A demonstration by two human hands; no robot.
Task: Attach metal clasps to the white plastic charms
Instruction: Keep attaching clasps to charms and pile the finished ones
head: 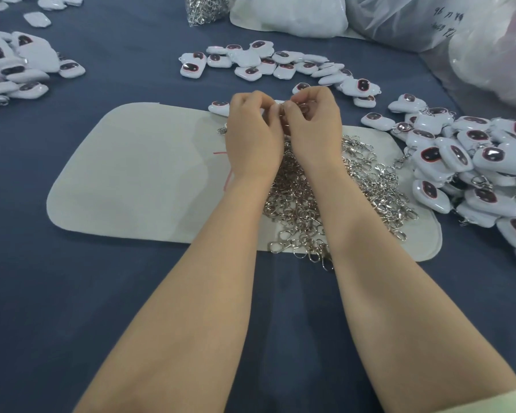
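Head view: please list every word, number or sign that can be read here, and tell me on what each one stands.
"96": handwritten in dark ink on the translucent plastic bag at top right; even these digits are only a fair guess.
The rest of that handwriting, two slanted lines: too blurred to read.
On the white charms: dark oval patches only, no readable text.
On the white mat: a red line, not writing.

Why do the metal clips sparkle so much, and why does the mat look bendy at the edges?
In the head view the light is soft and even, so shadows are faint; the clasp pile and the glossy charms throw back small bright glints; the wide-angle lens bows the edges of the pale mat; the plastic bags at top right look washed out.
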